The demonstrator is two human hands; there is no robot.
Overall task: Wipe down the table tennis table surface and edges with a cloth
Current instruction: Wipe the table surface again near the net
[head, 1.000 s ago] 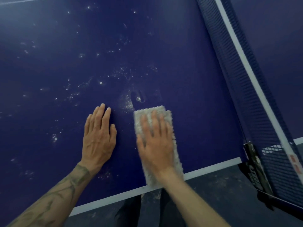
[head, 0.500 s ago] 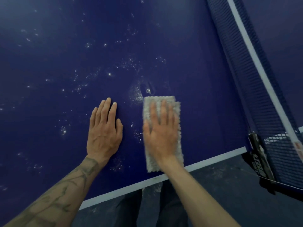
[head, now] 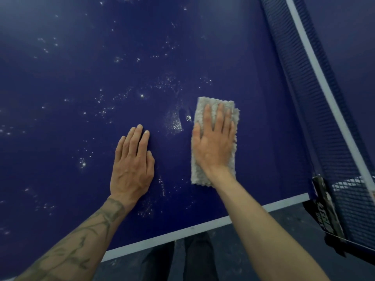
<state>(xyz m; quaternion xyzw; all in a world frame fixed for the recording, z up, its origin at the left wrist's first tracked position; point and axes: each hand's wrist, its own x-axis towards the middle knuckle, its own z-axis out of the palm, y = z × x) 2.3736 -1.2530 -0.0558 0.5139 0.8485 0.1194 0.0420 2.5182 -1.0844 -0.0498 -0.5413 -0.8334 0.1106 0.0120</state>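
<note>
At the bottom of the frame, grey floor (head: 294, 230) and the person's dark trouser legs (head: 203, 258) show below the table's white edge line (head: 162, 238). Above that line both forearms reach onto the blue table surface (head: 263, 138). The left hand (head: 132, 169), lower centre, lies flat with fingers straight and close together, palm down as a brace. It holds nothing and has not shifted from a second ago. The right hand (head: 213, 142), centre right, presses flat on the grey cloth (head: 215, 104), fingers straight and slightly spread, not gripping. Change noted: a second ago the cloth's near end overlapped the white edge line. It now lies wholly on the blue, clear of the line, and sits just right of the densest white dust smear (head: 174, 124) rather than below it. Judgement: a push stroke away from the near edge is under way, and that smear has been bypassed, not cleared. Farther off, toward the upper left, white specks lie scattered across much of the surface, so most of the wiping remains. The net (head: 316, 98) runs down the right side to its post (head: 324, 207) at lower right.
</note>
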